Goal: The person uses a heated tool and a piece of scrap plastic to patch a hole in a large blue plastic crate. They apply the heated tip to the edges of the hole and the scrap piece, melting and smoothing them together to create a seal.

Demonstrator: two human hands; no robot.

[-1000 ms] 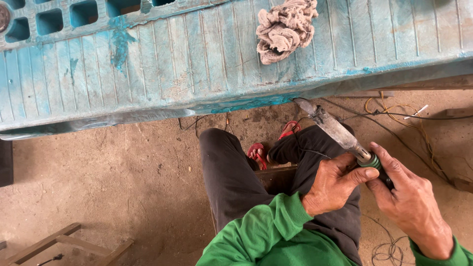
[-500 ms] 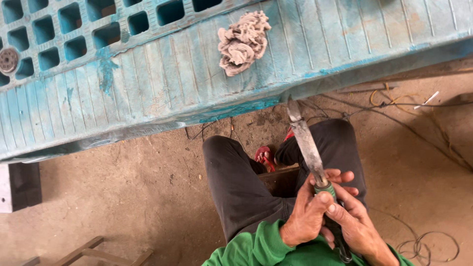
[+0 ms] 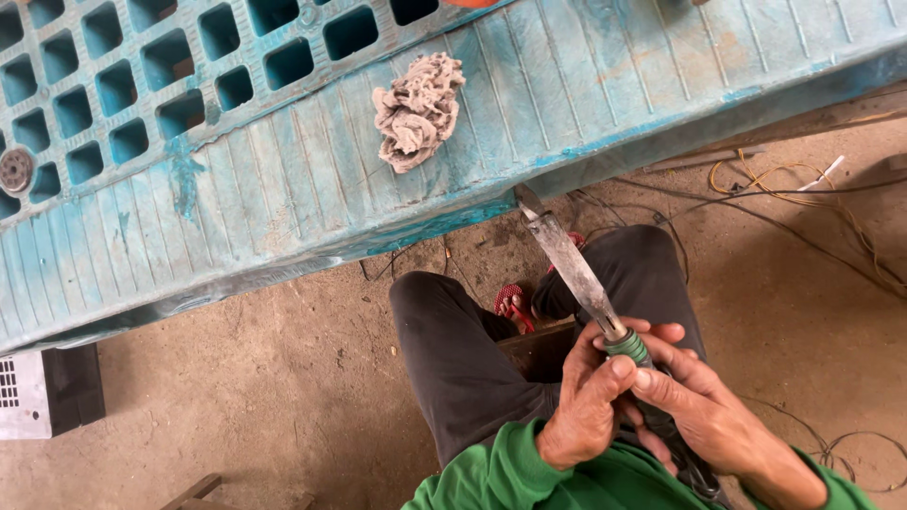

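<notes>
Hands met at the green collar [image 3: 629, 347] — left hand [image 3: 586, 406] and right hand [image 3: 704, 420] both gripped the soldering iron [image 3: 572, 269], tip just short of the blue pallet [image 3: 283, 179], untouched.

A rough workshop: dirt floor [image 3: 236, 378], loose wires [image 3: 784, 179], worn turquoise plastic pallet [image 3: 283, 179].

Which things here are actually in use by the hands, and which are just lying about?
In use: long metal tool with green collar, gripped by left hand and right hand.

Lying about: crumpled rag on the blue plastic pallet, loose wires, red sandals.
</notes>
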